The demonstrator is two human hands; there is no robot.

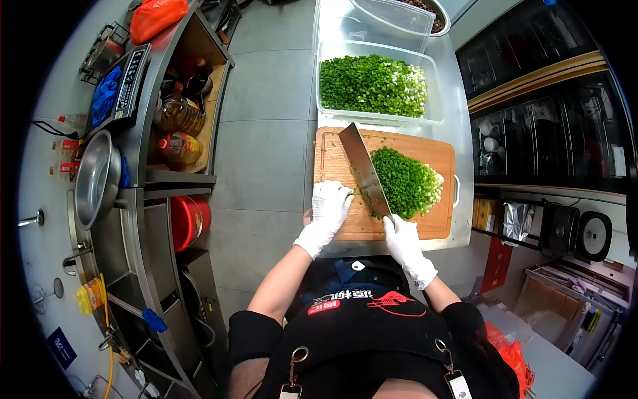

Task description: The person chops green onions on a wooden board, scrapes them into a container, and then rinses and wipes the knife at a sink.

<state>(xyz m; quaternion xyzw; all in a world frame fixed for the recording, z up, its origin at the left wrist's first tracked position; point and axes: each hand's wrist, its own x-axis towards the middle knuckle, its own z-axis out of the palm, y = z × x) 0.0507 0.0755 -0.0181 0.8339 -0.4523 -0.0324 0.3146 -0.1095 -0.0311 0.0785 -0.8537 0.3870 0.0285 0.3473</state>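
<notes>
A wooden cutting board [432, 225] lies on the metal table, with a heap of chopped green onion [402, 179] on it. My right hand [407, 249], in a white glove, is closed on the handle of a cleaver [364, 163]. The blade slants across the board along the heap's left side. My left hand [329, 211], also gloved, rests at the board's left edge with its fingers pinched together beside the blade. A few green stalk ends show at its fingertips. Beyond the board, a clear plastic tub [433, 113] holds more chopped green onion.
A metal bowl [432, 33] with dark contents stands at the table's far end, beside a clear lid [392, 23]. Shelving with oil bottles [179, 114] and a sink counter line the left. Black glass-fronted cabinets [551, 133] stand at the right.
</notes>
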